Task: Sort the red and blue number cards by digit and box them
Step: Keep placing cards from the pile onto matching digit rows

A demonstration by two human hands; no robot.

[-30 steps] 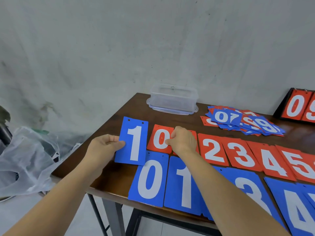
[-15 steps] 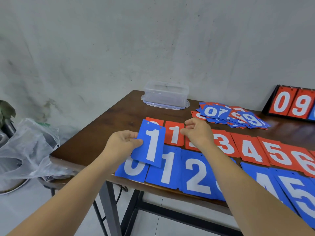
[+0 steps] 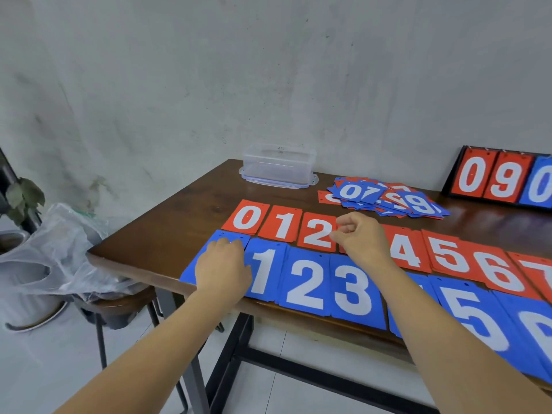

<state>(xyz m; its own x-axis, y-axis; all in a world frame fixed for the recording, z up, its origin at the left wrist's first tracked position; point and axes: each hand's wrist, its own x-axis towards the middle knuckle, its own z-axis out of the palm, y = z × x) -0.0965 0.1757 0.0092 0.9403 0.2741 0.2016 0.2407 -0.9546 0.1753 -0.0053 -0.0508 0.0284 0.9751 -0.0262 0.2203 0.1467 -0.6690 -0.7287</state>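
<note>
- The left hand [image 3: 222, 265] is lying flat on the leftmost blue card [image 3: 191, 274] at the near-left corner of the tabletop [image 3: 179, 222], fingers straight and pressing. The card's digit is hidden.
- The right hand [image 3: 358, 237] is hovering over the red row [image 3: 282, 225], between the 2 and the 4. Its fingers are curled — I cannot tell whether they are pinching a card.
- The blue row [image 3: 306, 283] is running along the near edge, with an unsorted heap [image 3: 385, 198] lying beyond both rows, near the clear box [image 3: 279, 165].
- The cards are looking thin, stiff, light and slick. Lying flat on wood they are probably resisting a straight lift — sliding one past the tabletop edge, then pinching a short side, seems safest.
</note>
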